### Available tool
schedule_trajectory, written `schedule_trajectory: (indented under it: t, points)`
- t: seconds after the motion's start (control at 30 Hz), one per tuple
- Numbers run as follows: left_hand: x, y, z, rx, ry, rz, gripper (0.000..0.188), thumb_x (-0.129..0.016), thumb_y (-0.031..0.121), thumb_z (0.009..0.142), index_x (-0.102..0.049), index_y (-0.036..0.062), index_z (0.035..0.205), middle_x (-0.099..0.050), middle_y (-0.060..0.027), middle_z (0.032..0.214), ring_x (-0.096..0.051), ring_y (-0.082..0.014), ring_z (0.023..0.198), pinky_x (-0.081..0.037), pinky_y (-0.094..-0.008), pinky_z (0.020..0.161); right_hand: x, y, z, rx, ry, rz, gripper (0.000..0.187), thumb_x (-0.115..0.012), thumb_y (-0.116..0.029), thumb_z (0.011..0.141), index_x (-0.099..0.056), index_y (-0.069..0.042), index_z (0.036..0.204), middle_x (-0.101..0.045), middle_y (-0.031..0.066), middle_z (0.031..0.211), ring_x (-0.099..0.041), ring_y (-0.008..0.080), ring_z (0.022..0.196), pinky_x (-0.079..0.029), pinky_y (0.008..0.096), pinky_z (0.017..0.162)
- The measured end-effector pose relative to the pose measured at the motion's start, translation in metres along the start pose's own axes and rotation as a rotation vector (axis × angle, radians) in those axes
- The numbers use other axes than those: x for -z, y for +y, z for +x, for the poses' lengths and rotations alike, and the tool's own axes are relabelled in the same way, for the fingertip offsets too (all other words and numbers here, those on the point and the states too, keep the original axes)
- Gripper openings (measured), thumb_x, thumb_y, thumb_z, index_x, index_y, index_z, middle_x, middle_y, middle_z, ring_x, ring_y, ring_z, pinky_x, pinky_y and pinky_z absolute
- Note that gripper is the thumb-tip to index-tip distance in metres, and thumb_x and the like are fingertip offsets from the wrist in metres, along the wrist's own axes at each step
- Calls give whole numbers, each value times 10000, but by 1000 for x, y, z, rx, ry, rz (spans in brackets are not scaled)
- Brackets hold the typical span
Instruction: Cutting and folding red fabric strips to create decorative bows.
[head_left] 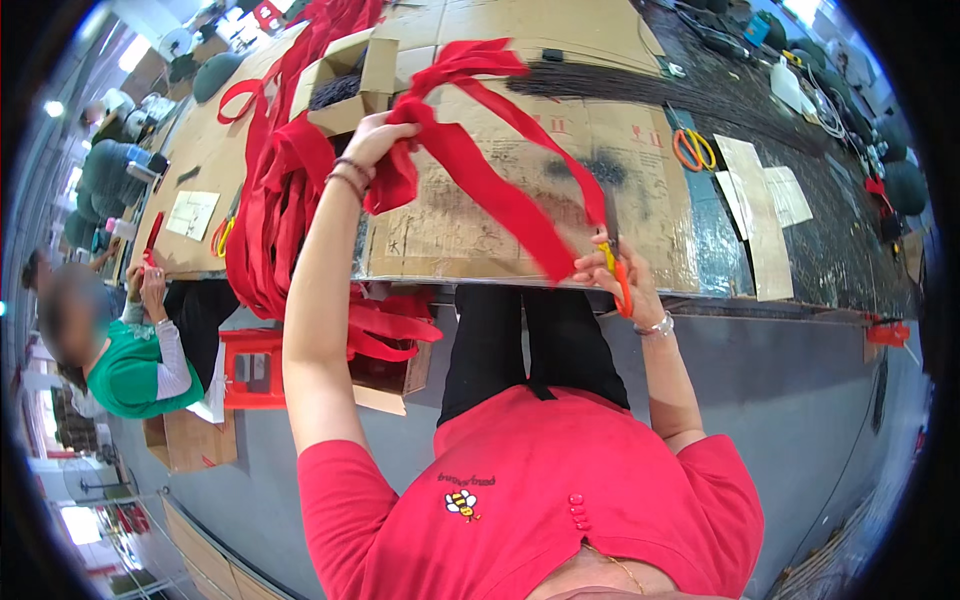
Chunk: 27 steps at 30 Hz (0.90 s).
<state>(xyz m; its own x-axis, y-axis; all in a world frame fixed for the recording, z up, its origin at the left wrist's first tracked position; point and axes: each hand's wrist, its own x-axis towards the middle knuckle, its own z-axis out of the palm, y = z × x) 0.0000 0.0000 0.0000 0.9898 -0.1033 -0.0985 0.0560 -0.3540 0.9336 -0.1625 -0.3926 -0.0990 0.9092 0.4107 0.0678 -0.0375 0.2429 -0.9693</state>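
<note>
Holding a long red fabric strip (495, 195), we're bunching one part in our L hand (374, 140), fingers curling closed round it, over the brown cardboard sheet (420, 235) on the table. Our R hand (628, 280) is part-curled, gripping orange-and-yellow-handled metal scissors (607, 256), blades pointing away from us; can't tell if its fingertips are also pinching cloth. Strip's tails are running from L hand twd R. Nr our L forearm, more red fabric strips (262, 215) are lying heaped, beside an open brown cardboard box (380, 75).

Dark lettering (467, 480) on shirt (640, 480), red markings (658, 134) on cardboard (440, 222)
</note>
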Motion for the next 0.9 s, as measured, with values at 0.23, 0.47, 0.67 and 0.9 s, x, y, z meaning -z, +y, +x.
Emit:
schedule_trajectory:
  t: [0.23, 0.47, 0.67, 0.9]
  points:
    - [-3, -75, -61, 187, 206, -533, 171, -655, 110, 819, -618, -20, 924, -668, -104, 824, -642, -199, 681, -520, -295, 651, 4, 2, -10, -60, 53, -42, 430, -602, -33, 871, -414, -40, 1257, -633, 131, 996, -648, 188, 875, -517, 275, 771]
    - [-37, -108, -114, 370, 346, -842, 172, -682, 95, 794, -604, 30, 933, -658, -118, 788, -650, -232, 655, -550, -344, 581, 18, -13, -7, -123, 199, -5, 429, -636, -176, 878, -433, -55, 1236, -647, 111, 932, -653, 161, 797, -493, 232, 665]
    - [-58, -102, -142, 207, 536, -804, 170, -626, 122, 848, -599, 26, 986, -664, -93, 853, -651, -219, 717, -543, -335, 629, 51, -37, 15, -22, 288, -372, 355, -529, -293, 934, -467, -69, 1202, -643, 48, 864, -604, 125, 689, -455, 230, 553]
    - [-120, -129, -208, 194, 676, -905, 257, -604, 66, 870, -571, 45, 1123, -624, -65, 1033, -613, -180, 894, -520, -331, 802, 43, 6, 19, -137, 311, -101, 375, -626, -232, 865, -480, -103, 1185, -637, 31, 938, -641, 134, 764, -473, 236, 538]
